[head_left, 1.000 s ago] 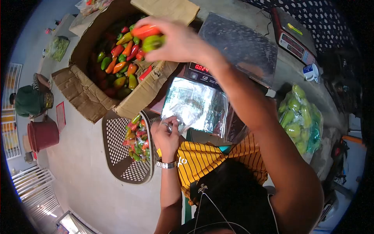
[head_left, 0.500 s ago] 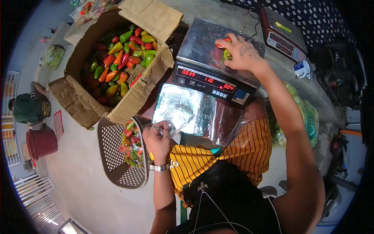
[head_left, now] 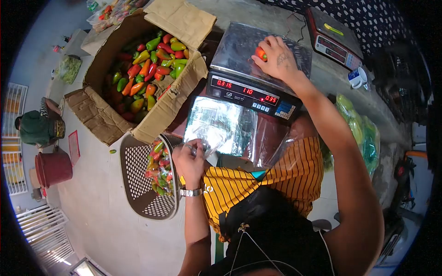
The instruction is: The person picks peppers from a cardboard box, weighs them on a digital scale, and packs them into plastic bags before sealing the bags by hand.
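Note:
On the steel pan of the digital scale (head_left: 239, 46), my right hand (head_left: 278, 60) curls its fingers around a red pepper (head_left: 261, 54). The hand hides whatever else lies beneath it. Red digits on the scale's display (head_left: 244, 91) read 0.315, 1.10 and 0.35. Below the scale, over my lap, lie shiny clear plastic bags (head_left: 221, 126). My left hand (head_left: 189, 161) pinches the near left edge of this plastic. Left of the scale, a cardboard box (head_left: 154, 117) holds many red, green and orange peppers (head_left: 147, 69).
A perforated basket (head_left: 138, 179) with bagged peppers (head_left: 160, 172) stands by my left forearm. At the right are a second scale (head_left: 329, 43), a mug (head_left: 357, 77) and bagged green vegetables (head_left: 359, 129). Another person (head_left: 39, 126) is near a red bucket (head_left: 53, 168) at the far left.
The weight reading rose from 0.039 to 0.315. My right hand has shifted slightly left on the pan, and the green pepper under it no longer shows. My left hand still pinches the plastic.

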Demonstrator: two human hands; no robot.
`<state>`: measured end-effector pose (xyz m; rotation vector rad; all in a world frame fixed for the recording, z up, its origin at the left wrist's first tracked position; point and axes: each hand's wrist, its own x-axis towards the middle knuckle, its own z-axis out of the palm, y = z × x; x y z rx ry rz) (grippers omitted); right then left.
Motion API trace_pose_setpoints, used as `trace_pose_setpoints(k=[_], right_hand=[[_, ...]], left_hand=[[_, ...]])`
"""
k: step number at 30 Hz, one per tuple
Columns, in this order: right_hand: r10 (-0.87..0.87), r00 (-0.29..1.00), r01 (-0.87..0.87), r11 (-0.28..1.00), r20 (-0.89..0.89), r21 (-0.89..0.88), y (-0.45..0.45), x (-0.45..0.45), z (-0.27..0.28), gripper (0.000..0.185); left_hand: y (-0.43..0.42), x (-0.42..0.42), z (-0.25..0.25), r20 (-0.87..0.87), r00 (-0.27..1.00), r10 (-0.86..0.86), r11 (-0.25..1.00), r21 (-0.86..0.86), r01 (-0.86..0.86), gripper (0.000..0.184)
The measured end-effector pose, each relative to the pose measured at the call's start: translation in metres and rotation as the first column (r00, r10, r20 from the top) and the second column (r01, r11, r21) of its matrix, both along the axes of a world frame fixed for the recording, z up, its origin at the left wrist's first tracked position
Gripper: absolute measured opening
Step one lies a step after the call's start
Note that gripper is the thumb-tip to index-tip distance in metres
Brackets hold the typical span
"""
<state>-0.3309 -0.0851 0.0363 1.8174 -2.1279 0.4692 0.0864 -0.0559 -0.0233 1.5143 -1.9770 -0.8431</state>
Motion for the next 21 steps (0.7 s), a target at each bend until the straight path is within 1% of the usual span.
trace_pose_setpoints(k=[1,3,6,10,13,16,19,21], right_hand=[[-0.012,1.000,0.012,1.000,0.015,0.020,-0.002,0.001,0.004,0.047],[-0.039,0.999,0.041,0.998,-0.031,0.043,-0.004,0.003,0.008,0.049],[-0.056,0.997,0.059,0.997,-0.056,0.045,-0.004,0.007,0.010,0.052],[-0.044,0.992,0.054,0.995,-0.118,0.080,0.000,0.012,0.011,0.053],[-0.015,0.984,0.019,1.000,-0.177,0.020,0.003,0.018,0.013,0.054],[-0.017,0.980,0.025,0.999,-0.200,0.040,0.004,0.021,0.014,0.055],[-0.033,0.975,0.025,0.999,-0.218,-0.040,0.003,0.018,0.013,0.056],[-0.027,0.983,0.020,0.999,-0.183,-0.039,0.003,0.015,0.014,0.057]], left_hand=[[-0.001,0.002,-0.004,0.014,1.000,-0.014,0.999,-0.043,0.015,0.014],[-0.004,0.006,-0.014,0.043,0.998,-0.039,0.990,-0.131,0.044,0.013],[-0.003,0.008,-0.019,0.001,1.000,-0.018,0.992,-0.123,0.018,0.013],[0.000,0.009,-0.014,0.007,1.000,-0.019,0.993,-0.114,0.020,0.013],[0.000,0.009,-0.017,0.007,1.000,-0.008,0.993,-0.118,0.009,0.012],[-0.001,0.011,-0.020,-0.016,1.000,0.002,0.994,-0.107,-0.004,0.012],[0.000,0.014,-0.026,-0.061,0.998,-0.003,0.991,-0.131,-0.005,0.012],[-0.001,0.016,-0.028,-0.072,0.997,-0.015,0.990,-0.138,0.005,0.012]])
